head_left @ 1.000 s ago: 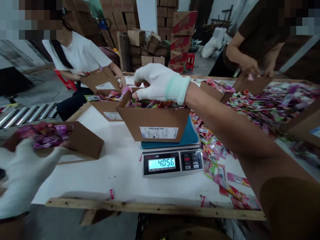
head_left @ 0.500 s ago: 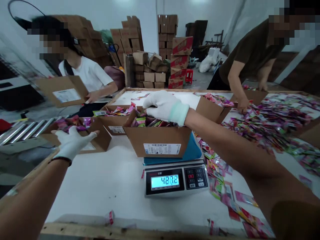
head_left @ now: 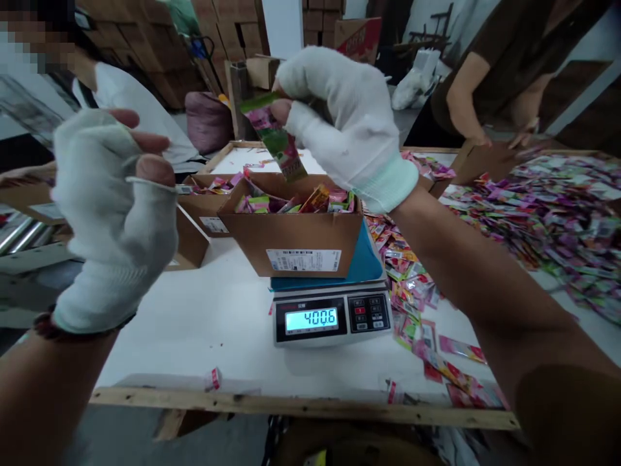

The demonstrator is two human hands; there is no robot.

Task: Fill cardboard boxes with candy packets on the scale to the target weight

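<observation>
My right hand (head_left: 339,123), in a white glove with bare fingertips, pinches a small green-and-pink candy packet (head_left: 281,145) by its upper end. The packet dangles above an open cardboard box (head_left: 295,243) filled with similar packets. That box rests on the blue pan of a digital scale (head_left: 332,317), whose display reads 400.6. At the left, my gloved left hand (head_left: 116,200) is raised with its fingers curled in and nothing visible in them. It partly hides another cardboard box (head_left: 191,239) on the table behind it.
A second filled box (head_left: 204,213) stands behind the scale's box. Loose packets (head_left: 524,226) lie heaped across the table's right side. Co-workers stand at far left and far right, each with hands at a box. A wooden rail (head_left: 301,404) edges the table's front; rollers (head_left: 24,233) lie left.
My right hand has risen out of the box with a packet. My left hand has left the box at left and come up. The display dropped from 487.8 to 400.6. The left co-worker's box moved lower left.
</observation>
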